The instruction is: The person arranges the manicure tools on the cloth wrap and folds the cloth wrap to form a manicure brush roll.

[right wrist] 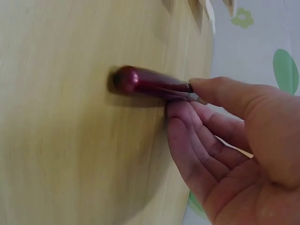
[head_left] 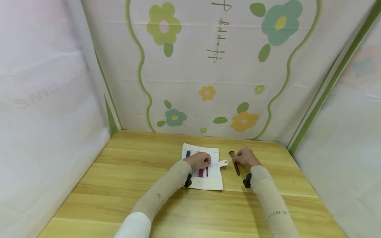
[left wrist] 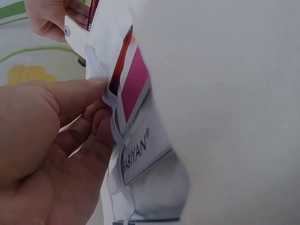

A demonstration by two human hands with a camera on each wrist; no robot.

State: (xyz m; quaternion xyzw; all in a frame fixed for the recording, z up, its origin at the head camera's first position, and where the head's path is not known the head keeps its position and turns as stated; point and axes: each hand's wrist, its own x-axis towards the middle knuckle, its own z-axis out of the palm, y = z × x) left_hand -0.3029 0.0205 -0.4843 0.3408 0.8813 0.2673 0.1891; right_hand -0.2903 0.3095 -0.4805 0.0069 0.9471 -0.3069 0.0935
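The right hand [head_left: 246,157] pinches the brush [right wrist: 150,83], probably light, stiff and slick, best held mid-handle; the left [head_left: 198,160] pinches the soft-looking pouch [head_left: 206,183] by its pocket edge

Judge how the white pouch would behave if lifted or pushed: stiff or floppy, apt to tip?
The pouch looks floppy: its pocket edge ripples at the left hand. Lying open and flat, it seems unlikely to tip. Its strap juts out sideways, so might dangle.
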